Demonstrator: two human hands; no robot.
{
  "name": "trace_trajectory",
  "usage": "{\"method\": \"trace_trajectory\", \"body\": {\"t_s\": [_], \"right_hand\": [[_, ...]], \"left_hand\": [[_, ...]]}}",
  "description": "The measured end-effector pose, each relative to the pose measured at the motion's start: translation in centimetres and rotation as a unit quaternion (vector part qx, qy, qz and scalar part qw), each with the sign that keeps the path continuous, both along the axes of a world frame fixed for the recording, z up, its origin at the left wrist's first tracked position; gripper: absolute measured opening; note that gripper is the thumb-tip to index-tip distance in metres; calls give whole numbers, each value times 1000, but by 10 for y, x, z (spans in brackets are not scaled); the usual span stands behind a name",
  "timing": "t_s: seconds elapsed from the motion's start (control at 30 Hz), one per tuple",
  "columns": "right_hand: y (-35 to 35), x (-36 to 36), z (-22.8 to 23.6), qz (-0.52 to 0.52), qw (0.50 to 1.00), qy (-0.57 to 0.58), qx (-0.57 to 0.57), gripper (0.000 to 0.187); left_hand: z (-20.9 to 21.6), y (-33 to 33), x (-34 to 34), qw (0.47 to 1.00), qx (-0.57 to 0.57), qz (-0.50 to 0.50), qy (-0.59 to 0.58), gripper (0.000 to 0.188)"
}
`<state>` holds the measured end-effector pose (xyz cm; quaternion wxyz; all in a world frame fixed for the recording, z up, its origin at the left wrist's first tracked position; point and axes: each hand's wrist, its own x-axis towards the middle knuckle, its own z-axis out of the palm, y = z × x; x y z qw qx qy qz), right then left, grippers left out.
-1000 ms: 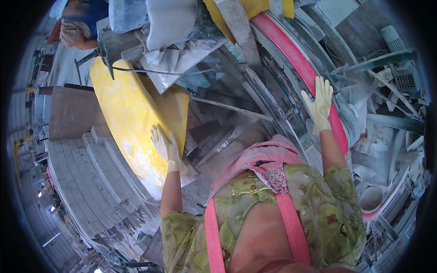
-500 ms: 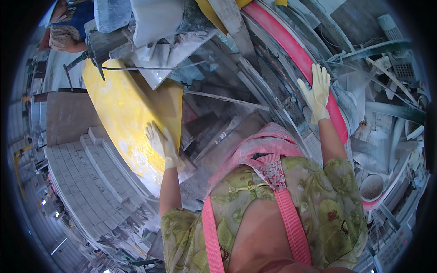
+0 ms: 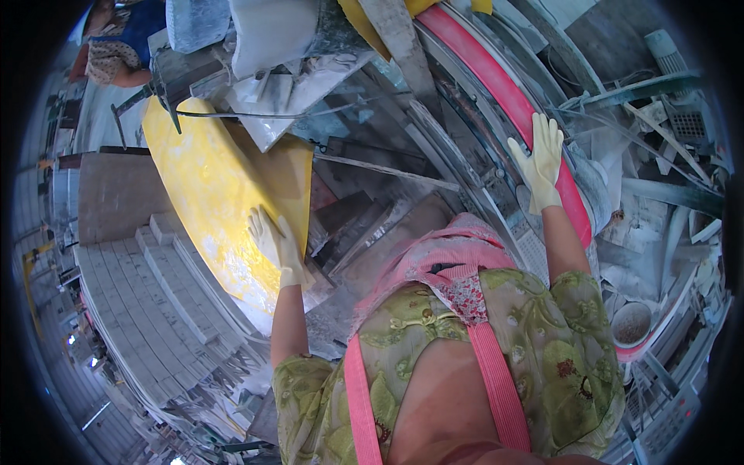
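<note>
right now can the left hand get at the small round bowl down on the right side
Probably not. The left hand lies flat on the yellow slab, far on the other side from the bowl, with the person's own body between them. The right hand, resting on the red curved rail, is nearer.

Head-worn fisheye, steeply downward, seemingly close.

- The large yellow mottled slab [image 3: 209,194] is partly covered: grey and white sheets overlap its upper edge.
- A co-worker in a blue top [image 3: 116,46] is cropped by the dark rim.
- The red curved machine guard [image 3: 496,74] vanishes beyond the top edge.
</note>
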<state>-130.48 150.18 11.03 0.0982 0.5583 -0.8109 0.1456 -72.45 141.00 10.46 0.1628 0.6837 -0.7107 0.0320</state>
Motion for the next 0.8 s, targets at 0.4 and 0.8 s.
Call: {"method": "trace_trajectory", "body": {"t_s": [0.4,0.8], "right_hand": [[-1,-3,-2,8,1000,5,2,81],[-1,-4,-5,7,1000,12,8,81]], "left_hand": [[5,1,-5,1000,-19,7,0,56],[10,1,-10,1000,-19,9,19,56]]}}
